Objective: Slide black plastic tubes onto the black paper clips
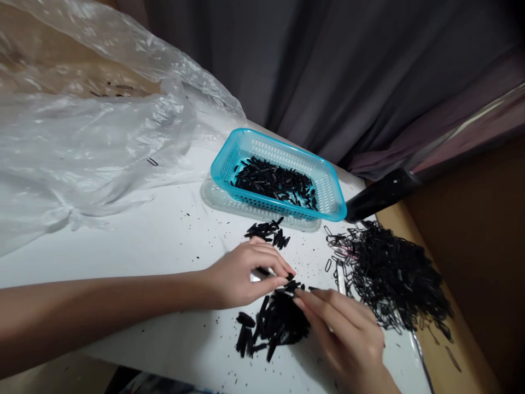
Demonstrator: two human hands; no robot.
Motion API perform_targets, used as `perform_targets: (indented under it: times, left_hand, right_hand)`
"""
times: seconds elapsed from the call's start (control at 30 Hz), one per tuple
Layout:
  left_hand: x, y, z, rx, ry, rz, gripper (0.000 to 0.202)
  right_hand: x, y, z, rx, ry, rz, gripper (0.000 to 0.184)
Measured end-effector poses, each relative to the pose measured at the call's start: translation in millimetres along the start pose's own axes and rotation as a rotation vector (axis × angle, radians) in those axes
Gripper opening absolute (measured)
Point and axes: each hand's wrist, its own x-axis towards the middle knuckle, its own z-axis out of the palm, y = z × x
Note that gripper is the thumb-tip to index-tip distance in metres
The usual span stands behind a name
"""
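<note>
My left hand (250, 271) is closed in a pinch, with a small black piece (290, 277) at its thumb and fingertips. Close beside it, my right hand (344, 328) also pinches; what lies between its fingertips is too small to make out. Beneath and in front of both hands is a heap of short, thick black strips (283, 320) on the white table. A smaller group of similar black strips (262, 229) lies just beyond my left hand. Farther back, a blue plastic basket (279, 143) holds many loose black strips.
At the right is a big tangled pile of thin black loops (397, 273). A black handle (379, 197) rests by the basket's right end. Clear plastic sheeting (102, 148) covers the left side. Black crumbs dot the white table (164, 241); a dark curtain (246, 54) hangs behind.
</note>
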Motion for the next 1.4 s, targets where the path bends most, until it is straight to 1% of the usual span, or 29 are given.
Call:
perform_targets:
  times: [0.13, 0.37, 0.5, 0.57, 0.67, 0.73, 0.8, 0.93, 1.1, 1.2, 1.4]
  left_hand:
    - [0.6, -0.6, -0.2, -0.004, 0.004, -0.026, 0.008]
    - [0.9, 0.9, -1.8, 0.019, 0.015, -0.015, 0.005]
    - [-1.3, 1.5, -0.6, 0.078, 0.026, -0.021, 0.007]
    - [-2.4, 2.4, 0.4, 0.173, 0.071, -0.074, 0.009]
    - [-2.3, 3.3, 0.8, 0.296, 0.141, -0.225, 0.014]
    - [-1.4, 2.8, 0.1, 0.312, 0.150, -0.312, 0.020]
    - [-0.5, 1.7, -0.8, 0.304, 0.157, -0.351, 0.023]
    - [-0.7, 0.2, -0.5, 0.283, 0.166, -0.328, 0.019]
    - [-2.5, 1.5, 1.8, 0.274, 0.134, -0.255, 0.017]
    - [-3.2, 2.0, 2.6, 0.274, 0.104, -0.222, 0.017]
    - [-3.6, 1.7, 3.0, 0.272, 0.079, -0.218, 0.017]
  right_hand:
    - [2.1, -3.2, -1.2, 0.056, -0.044, 0.010, 0.017]
    - [5.3, 4.2, -8.7, 0.062, -0.048, 0.111, 0.018]
    - [5.6, 10.0, -15.0, 0.044, -0.129, 0.139, 0.018]
    - [5.4, 15.3, -18.2, 0.022, -0.204, 0.149, 0.015]
    - [4.1, 24.8, -20.7, -0.016, -0.341, 0.180, 0.015]
    - [2.7, 30.0, -20.6, -0.044, -0.400, 0.195, 0.018]
    - [1.3, 33.2, -19.8, -0.063, -0.437, 0.203, 0.020]
    - [-0.1, 35.0, -17.4, -0.062, -0.467, 0.215, 0.021]
    - [-1.8, 36.1, -16.0, -0.059, -0.494, 0.243, 0.023]
    - [-2.5, 37.0, -16.1, -0.071, -0.483, 0.235, 0.025]
    - [1.0, 33.4, -16.4, -0.080, -0.456, 0.196, 0.031]
